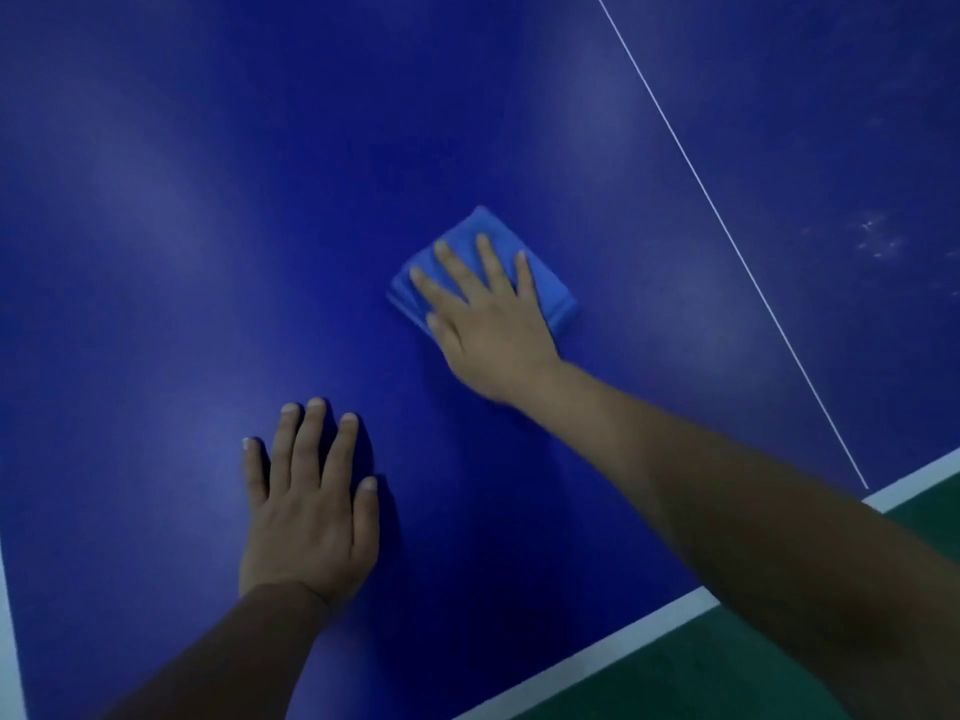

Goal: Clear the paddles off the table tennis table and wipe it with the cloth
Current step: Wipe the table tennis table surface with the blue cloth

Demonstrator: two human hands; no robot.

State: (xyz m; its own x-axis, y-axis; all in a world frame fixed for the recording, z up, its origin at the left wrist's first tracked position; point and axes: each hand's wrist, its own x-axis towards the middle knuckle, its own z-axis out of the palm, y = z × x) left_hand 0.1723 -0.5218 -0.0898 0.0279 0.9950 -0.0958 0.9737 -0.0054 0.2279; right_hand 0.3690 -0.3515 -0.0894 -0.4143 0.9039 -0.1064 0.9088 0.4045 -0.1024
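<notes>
The dark blue tabletop of the table tennis table fills nearly the whole view. Its near edge, marked by a white border stripe, runs slantwise across the lower right, and beyond it lies a green floor. A second white border shows as a sliver at the lower left edge of the view. A thin white centre line crosses the tabletop from the upper middle down to the near edge at the right. The blue surface stretches open on all sides of both hands, to the left, ahead, and to the right past the line; faint pale scuffs speckle the part right of the line.

The right hand reaches in from the lower right and lies flat on a folded blue cloth, its fingers straight and spread, pressing the cloth against the tabletop. The cloth sits well in from the near edge and left of the centre line. It is roughly rectangular, its long axis running from near right to far left, one corner pointing away from the person. The fingertips stop short of the cloth's far edges; the palm covers its near side.

The left hand rests palm down on bare tabletop near the near edge, fingers straight and slightly fanned, holding nothing, well apart from the cloth.
</notes>
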